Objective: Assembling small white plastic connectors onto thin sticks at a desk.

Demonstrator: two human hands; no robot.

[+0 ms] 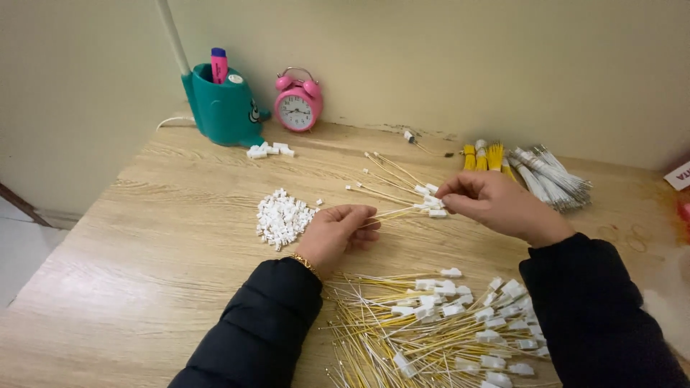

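Left hand (pixel 338 231): the fingers are closed on a small bunch of wires (pixel 395 192), pinched near the yellow ends; the hand rests just above the desk (pixel 144 251).
Right hand (pixel 496 205): the fingertips are pressed together on a white plug (pixel 435 204) at the other end of the same bunch.
Wires: thin, yellow and white; they fan out from the hands toward the wall, some with white tips.
Loose plugs (pixel 282 218): a small white heap on the desk, just left of the left hand.
Finished pile (pixel 445 330): many yellow and white wires with white plugs on them, lying between the two sleeves, near the front edge.
Bundles (pixel 532 172): yellow and white wire bundles, behind the right hand, near the wall.
More plugs (pixel 267 150): a few white pieces in front of the teal holder (pixel 223 108).
Holder: stands by the wall, with a pink marker (pixel 218 65) in it.
Clock (pixel 297 100): pink alarm clock, just right of the holder.
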